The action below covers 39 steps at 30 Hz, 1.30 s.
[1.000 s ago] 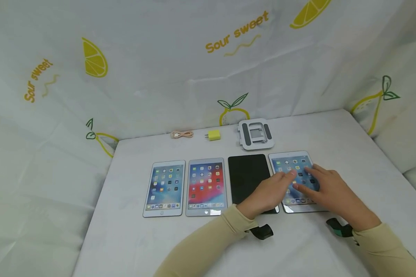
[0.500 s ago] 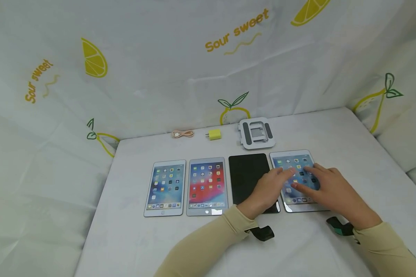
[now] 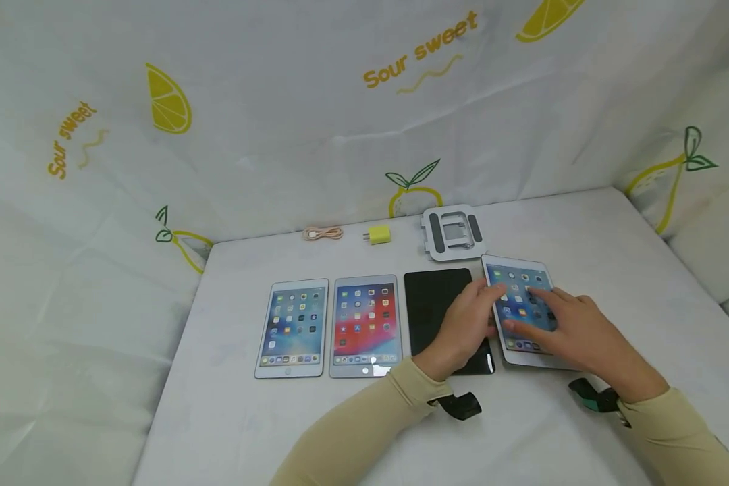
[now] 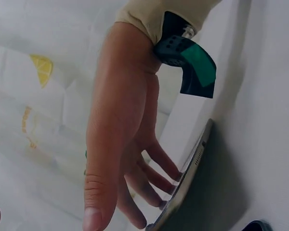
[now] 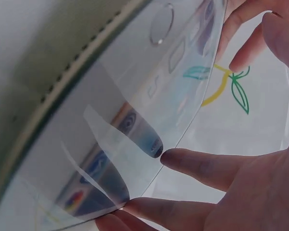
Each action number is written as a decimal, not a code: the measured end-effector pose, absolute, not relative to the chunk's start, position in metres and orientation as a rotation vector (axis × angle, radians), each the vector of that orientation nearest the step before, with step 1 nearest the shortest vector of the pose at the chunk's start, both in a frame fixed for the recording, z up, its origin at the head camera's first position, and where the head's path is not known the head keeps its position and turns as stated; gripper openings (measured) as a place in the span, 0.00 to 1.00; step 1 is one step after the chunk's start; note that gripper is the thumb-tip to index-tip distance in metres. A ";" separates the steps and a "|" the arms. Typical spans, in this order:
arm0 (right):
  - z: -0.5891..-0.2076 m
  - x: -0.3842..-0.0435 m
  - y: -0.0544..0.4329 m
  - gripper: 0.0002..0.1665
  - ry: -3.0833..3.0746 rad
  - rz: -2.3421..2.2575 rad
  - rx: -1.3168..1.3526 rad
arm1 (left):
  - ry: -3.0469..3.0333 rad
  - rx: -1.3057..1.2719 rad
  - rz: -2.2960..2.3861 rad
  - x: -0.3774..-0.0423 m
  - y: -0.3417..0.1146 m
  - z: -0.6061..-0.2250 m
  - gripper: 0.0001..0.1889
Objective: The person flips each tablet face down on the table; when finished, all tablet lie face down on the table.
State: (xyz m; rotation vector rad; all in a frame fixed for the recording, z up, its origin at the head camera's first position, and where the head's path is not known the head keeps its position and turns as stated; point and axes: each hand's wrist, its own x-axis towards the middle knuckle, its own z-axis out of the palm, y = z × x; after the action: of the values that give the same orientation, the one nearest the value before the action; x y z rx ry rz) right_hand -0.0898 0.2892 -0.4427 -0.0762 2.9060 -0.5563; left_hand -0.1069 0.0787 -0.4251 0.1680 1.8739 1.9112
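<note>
My left hand [image 3: 460, 331] holds the left side of a white tablet [image 3: 516, 277], its lit screen full of app icons. That side is tilted up off the table. From the right, my right hand [image 3: 583, 334] spreads over the same tablet and holds it near its right side. In the right wrist view, right fingertips [image 5: 171, 159] meet the edge of the tablet [image 5: 125, 72], which shows its home button. In the left wrist view, several left fingers [image 4: 139, 187] touch a tablet's edge [image 4: 192, 166]; their tips are partly hidden. A black tablet [image 3: 428, 304] lies under my left forearm and hand.
Two more white tablets, one with a blue screen [image 3: 292, 327] and one with a red-blue screen [image 3: 367, 320], lie left of the black one. Behind them are a coiled cable [image 3: 322, 233], a yellow charger plug [image 3: 377, 235] and a folding grey stand [image 3: 454, 233]. A cloth wall stands behind.
My left hand has shifted from over the screen to the tablet's left edge. That edge has risen and the tablet has tilted. The right hand has barely moved.
</note>
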 end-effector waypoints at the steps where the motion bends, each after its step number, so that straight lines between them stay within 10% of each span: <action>1: -0.442 -0.091 0.288 0.64 2.897 -0.571 -0.082 | 1.859 0.186 1.924 -0.108 0.077 -0.424 0.37; 39: -0.422 -0.088 0.263 0.50 2.616 -1.019 -0.123 | 1.897 0.350 1.929 -0.109 0.060 -0.401 0.29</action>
State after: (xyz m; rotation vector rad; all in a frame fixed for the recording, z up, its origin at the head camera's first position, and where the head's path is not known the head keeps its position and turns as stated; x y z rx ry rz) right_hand -0.0885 0.2634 -0.4223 -0.1230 2.6158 -1.0187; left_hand -0.1088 0.0599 -0.4005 0.3499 1.8973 1.9291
